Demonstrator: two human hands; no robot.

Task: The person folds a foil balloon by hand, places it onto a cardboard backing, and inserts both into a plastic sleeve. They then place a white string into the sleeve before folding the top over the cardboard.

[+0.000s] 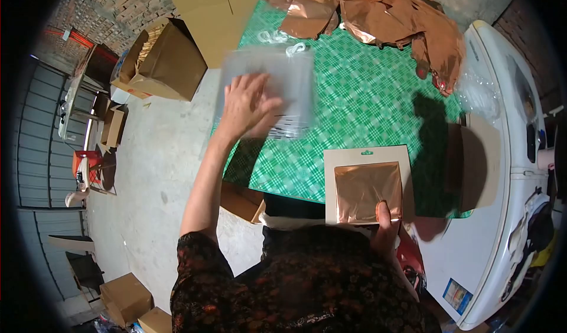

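Note:
My right hand (387, 235) grips a beige backing card (366, 155) with a hang hole at its top. Against the card lies a folded copper-coloured foil packet (367, 191), and my thumb presses on its lower right corner. My left hand (245, 104) is over a stack of clear plastic bags (292, 76), fingers spread, partly blurred by motion. Whether its fingertips touch the top bag is hard to tell. White cord loops (295, 49) lie at the far end of the bags.
Crumpled copper foil pieces (390, 14) lie across the far side of the green checked tablecloth (354, 103). Clear plastic wrap (478, 94) sits by the right edge. A white appliance (502, 156) stands to the right. An open cardboard box (171, 61) is on the floor at left.

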